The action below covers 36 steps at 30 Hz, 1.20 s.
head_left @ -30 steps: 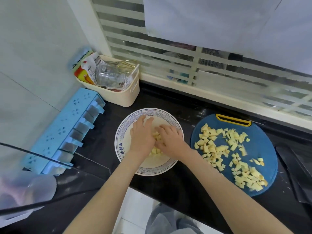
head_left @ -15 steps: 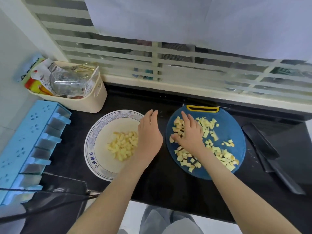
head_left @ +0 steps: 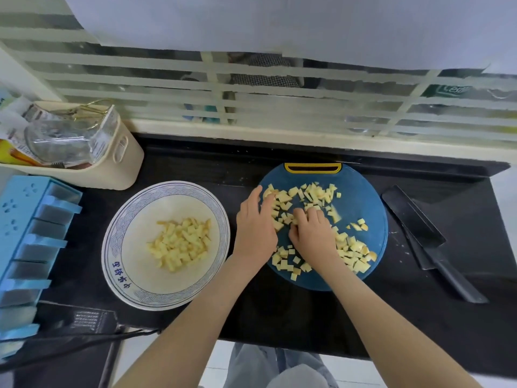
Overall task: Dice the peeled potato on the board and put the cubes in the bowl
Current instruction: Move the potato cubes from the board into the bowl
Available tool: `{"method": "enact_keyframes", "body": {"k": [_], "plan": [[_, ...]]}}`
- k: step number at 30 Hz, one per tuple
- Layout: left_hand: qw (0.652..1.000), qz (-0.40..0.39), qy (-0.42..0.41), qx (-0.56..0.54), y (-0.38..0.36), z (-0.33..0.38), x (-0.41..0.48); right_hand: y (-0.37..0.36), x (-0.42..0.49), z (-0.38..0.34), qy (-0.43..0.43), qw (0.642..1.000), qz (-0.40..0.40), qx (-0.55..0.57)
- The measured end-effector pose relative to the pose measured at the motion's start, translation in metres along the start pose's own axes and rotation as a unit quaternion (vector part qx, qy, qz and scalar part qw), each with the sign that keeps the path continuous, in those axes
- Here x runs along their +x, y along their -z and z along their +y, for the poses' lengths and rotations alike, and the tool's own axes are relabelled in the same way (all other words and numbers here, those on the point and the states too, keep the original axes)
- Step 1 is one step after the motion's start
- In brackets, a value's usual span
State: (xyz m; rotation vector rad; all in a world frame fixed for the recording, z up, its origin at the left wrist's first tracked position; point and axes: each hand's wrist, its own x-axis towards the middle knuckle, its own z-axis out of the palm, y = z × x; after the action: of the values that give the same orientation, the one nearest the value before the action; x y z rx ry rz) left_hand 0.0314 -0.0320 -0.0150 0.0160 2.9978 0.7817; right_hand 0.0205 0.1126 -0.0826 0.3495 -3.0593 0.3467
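**Both hands down among the cubes on the board**

On the black counter [head_left: 279, 306], a round blue board [head_left: 363, 200] with a yellow handle slot at its far edge. Strewn over it, pale yellow cubes [head_left: 316, 193]: a cluster at the far side, more along the near and right parts, a few loose near the right rim. Just left of the board and apart from it, a white bowl [head_left: 112, 247] with a blue patterned rim, holding a heap [head_left: 180, 243] of diced potato near its middle.

Left hand [head_left: 256, 233] at the board's left edge, fingers straight and pressed together, pointing away from the body, their inner side against the cubes. Thumb hidden.

Right hand [head_left: 313, 236] over the board's middle, close beside the left, knuckles up, fingers curled down into the cubes. Cannot tell whether any pieces are pinched beneath them.

Right of the board, near but not touching, a dark knife [head_left: 425, 242] flat on the counter, blade toward the window, handle toward the near right.

Far left, a cream basket [head_left: 123, 163] stuffed with packets and a clear jar. Nearer, at the left edge, a light blue rack [head_left: 25, 233].
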Motion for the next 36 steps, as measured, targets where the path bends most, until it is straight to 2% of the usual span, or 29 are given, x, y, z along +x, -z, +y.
{"method": "enact_keyframes", "body": {"k": [4, 6, 9, 11, 14, 17, 22, 24, 26, 28, 32, 36], "plan": [[1.000, 0.015, 0.001, -0.005, 0.002, 0.000, 0.000, 0.011, 0.016, -0.007, -0.072, 0.992, -0.100, -0.024], [1.000, 0.022, 0.001, -0.004, 0.007, -0.002, 0.000, 0.017, 0.024, -0.006, -0.079, 0.984, -0.157, -0.043], [0.999, 0.042, 0.003, 0.005, 0.019, -0.009, -0.001, 0.028, 0.029, -0.006, -0.119, 0.985, -0.124, 0.029], [0.998, 0.063, 0.008, -0.003, 0.029, -0.015, -0.001, 0.038, 0.031, -0.016, -0.116, 0.985, -0.101, 0.075], [0.996, 0.089, 0.028, -0.011, 0.046, -0.026, -0.004, 0.059, 0.038, -0.052, -0.089, 0.975, -0.073, 0.189], [0.990, 0.125, 0.058, -0.017, 0.067, -0.044, -0.011, 0.075, 0.042, -0.106, -0.037, 0.959, -0.094, 0.263], [0.978, 0.155, 0.139, -0.006, 0.101, -0.083, -0.032, 0.061, 0.037, -0.184, 0.066, 0.915, -0.235, 0.320], [0.976, 0.145, 0.160, -0.001, 0.109, -0.098, -0.041, 0.043, 0.034, -0.198, 0.102, 0.909, -0.279, 0.293], [0.978, 0.121, 0.170, 0.004, 0.112, -0.112, -0.049, 0.031, 0.031, -0.204, 0.135, 0.930, -0.293, 0.176], [0.981, 0.094, 0.170, 0.013, 0.112, -0.123, -0.055, 0.028, 0.029, -0.207, 0.156, 0.946, -0.268, 0.101], [0.986, 0.064, 0.156, 0.011, 0.105, -0.126, -0.059, 0.037, 0.036, -0.195, 0.119, 0.969, -0.168, 0.139], [0.989, 0.074, 0.132, -0.005, 0.097, -0.115, -0.055, 0.041, 0.040, -0.146, -0.013, 0.992, -0.048, 0.116]]}}
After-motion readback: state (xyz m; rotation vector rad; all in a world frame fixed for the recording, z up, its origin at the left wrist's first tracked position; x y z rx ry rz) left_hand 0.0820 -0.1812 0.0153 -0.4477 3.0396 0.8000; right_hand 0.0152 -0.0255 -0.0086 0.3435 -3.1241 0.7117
